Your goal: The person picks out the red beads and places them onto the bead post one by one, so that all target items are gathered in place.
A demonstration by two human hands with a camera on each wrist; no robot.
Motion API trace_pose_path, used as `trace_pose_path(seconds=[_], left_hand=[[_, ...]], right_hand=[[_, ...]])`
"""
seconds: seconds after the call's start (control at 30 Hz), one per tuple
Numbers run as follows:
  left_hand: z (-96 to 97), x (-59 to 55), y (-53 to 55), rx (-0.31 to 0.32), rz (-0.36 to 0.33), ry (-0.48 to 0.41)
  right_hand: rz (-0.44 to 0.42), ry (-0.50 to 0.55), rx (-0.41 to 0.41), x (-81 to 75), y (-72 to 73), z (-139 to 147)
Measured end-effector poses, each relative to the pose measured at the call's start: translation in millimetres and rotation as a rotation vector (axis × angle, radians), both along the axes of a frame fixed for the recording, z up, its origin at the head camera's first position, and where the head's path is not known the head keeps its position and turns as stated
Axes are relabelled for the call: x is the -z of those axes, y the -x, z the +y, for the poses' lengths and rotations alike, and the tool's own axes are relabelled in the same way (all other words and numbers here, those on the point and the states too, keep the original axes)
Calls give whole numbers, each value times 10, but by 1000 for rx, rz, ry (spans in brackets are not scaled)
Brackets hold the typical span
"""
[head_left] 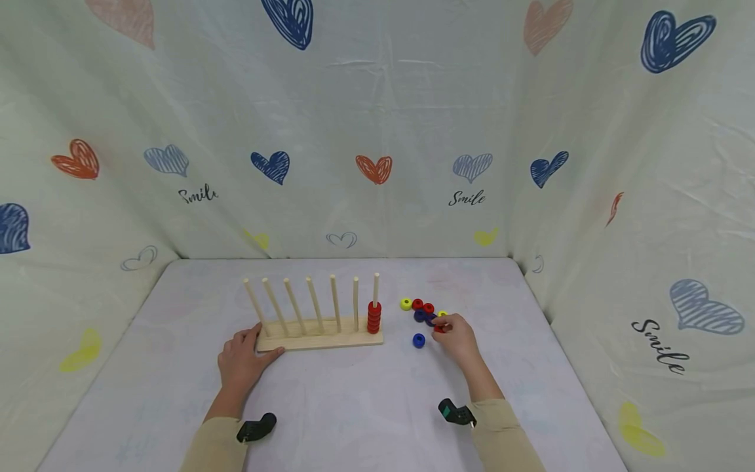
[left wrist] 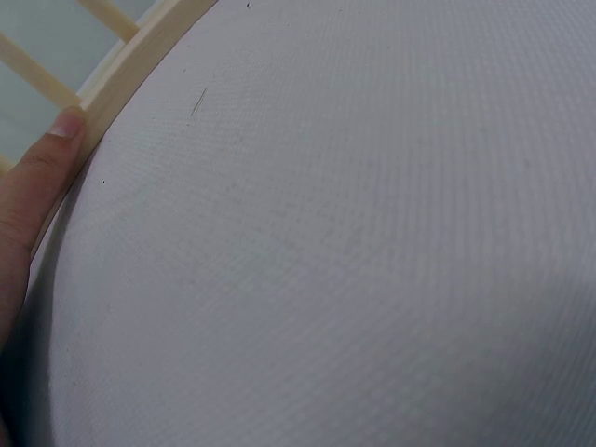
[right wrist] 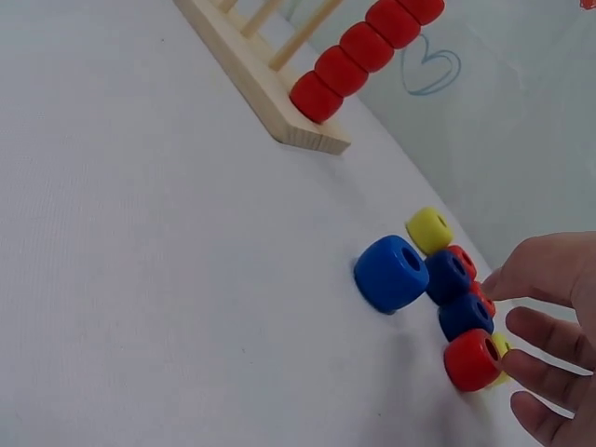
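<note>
A wooden peg rack [head_left: 321, 341] with several upright pegs stands on the table. My left hand [head_left: 240, 359] grips its left end, thumb [left wrist: 58, 144] along the front edge and the other fingers round the far side. Several red beads [head_left: 374, 318] are stacked on the rightmost peg. To the right of the rack, my right hand [head_left: 459, 337] reaches over a group of loose beads with its fingers parted. A red bead [right wrist: 471, 360] lies right at its fingertips, beside dark blue beads [right wrist: 466, 317]. Nearer the rack is a single blue bead [right wrist: 391, 274].
A yellow bead [head_left: 406, 304] and red beads [head_left: 417, 304] lie at the back of the loose group. The pale table [head_left: 342, 406] meets a hanging cloth [head_left: 383, 216] with printed hearts at the back and sides.
</note>
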State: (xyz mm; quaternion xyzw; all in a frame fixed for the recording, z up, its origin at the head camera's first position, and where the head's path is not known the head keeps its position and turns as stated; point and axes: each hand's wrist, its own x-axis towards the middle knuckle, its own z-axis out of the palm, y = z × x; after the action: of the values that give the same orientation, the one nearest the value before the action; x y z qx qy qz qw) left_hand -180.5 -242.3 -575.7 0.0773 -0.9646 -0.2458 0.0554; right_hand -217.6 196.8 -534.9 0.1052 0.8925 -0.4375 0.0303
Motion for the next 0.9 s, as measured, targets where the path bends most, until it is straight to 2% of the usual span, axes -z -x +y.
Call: trace_pose_path(seconds=[0.67,0.9], left_hand=[[-8,-4,1,-3,-13,-5],[-4,0,3,-8,-17,-8]], right_hand=[[76,-23,58,109,-51,57],[64,-7,84,152,-49,64]])
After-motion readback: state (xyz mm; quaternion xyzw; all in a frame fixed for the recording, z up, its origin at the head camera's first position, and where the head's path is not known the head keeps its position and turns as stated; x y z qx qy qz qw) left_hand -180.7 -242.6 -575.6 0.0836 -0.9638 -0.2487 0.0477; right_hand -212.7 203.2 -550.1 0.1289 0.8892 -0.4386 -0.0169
